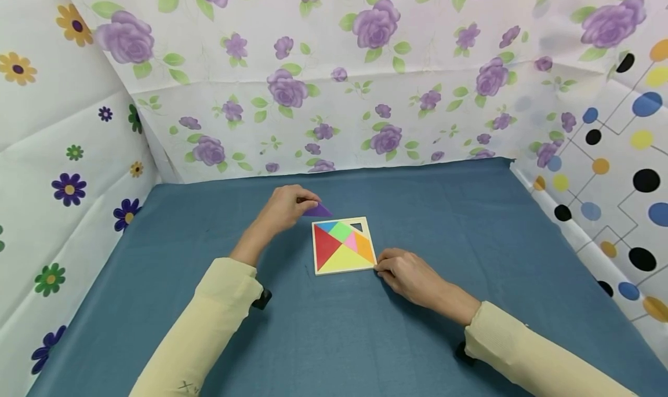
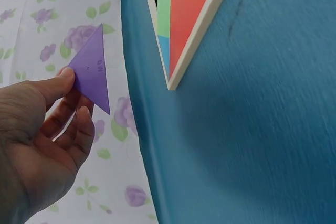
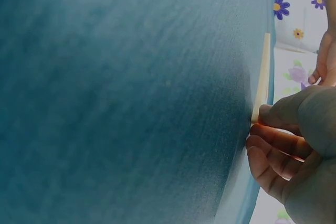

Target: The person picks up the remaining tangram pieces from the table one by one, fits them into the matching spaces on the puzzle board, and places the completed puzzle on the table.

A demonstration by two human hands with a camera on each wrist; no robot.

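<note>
A purple triangular tangram piece point(image 2: 93, 72) is pinched between the thumb and fingers of my left hand point(image 1: 287, 207). It is held up just beyond the upper left corner of a wooden tangram tray point(image 1: 315, 263). Red, yellow, orange, pink, green and blue pieces lie in the tray, and a dark triangular gap point(image 1: 357, 227) shows near its upper right corner. My right hand point(image 1: 409, 274) grips the tray's lower right corner between thumb and fingers. In the right wrist view only the tray's pale side edge point(image 3: 262, 77) can be seen.
A blue cloth point(image 1: 334, 333) covers the table under the tray. Floral sheets hang along the back point(image 1: 334, 119) and left point(image 1: 68, 153), and a dotted sheet point(image 1: 616, 182) hangs at the right. Dark wrist bands show under both sleeves.
</note>
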